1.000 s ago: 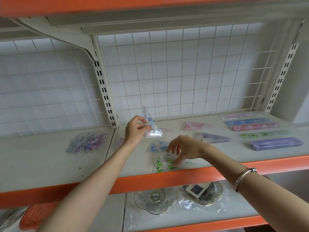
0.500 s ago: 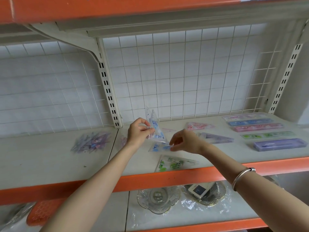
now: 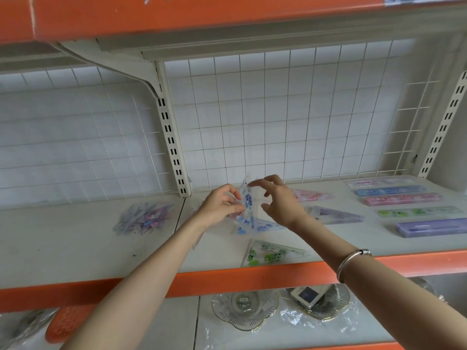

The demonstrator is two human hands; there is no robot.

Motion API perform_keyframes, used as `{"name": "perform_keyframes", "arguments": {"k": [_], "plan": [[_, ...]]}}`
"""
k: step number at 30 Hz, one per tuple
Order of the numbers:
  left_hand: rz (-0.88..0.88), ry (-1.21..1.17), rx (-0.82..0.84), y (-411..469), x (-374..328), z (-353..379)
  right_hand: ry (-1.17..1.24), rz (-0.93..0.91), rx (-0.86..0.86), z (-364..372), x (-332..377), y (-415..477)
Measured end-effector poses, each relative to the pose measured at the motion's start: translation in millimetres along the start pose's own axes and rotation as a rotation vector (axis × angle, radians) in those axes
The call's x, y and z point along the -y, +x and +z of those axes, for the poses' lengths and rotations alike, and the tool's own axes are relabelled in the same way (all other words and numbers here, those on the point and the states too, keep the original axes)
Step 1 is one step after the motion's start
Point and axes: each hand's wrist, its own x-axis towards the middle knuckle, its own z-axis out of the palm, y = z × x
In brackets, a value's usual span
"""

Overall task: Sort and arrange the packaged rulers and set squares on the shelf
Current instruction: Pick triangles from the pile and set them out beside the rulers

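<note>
My left hand pinches a clear packet with a blue-printed set square and holds it upright above the shelf. Just right of it is my right hand, fingers spread, index fingertip at the packet's top edge and thumb by its side. Flat on the shelf lie another blue set square, a green one near the front edge, a purple one and a pink one. Several packaged rulers lie in a row at the right, among them blue, pink, green and purple.
A loose pile of packets lies on the left shelf panel. A wire grid backs the shelf and an orange beam runs overhead. On the shelf below stand glass dishes in plastic wrap and an orange item.
My right hand has left the green set square at the front edge and risen to the blue packet held by my left hand. The camera view has tilted slightly up.
</note>
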Motion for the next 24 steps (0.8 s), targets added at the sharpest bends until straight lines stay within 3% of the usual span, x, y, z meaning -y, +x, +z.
{"name": "perform_keyframes", "arguments": {"k": [9,24], "plan": [[-0.021,-0.046,0.046,9.1,-0.7,0.4,-0.208,-0.103,0.020,-2.9,-6.0,6.3],[0.097,0.093,-0.122,48.4,-0.6,35.6,-0.246,0.093,0.087,-35.1,-51.7,-8.6]]}}
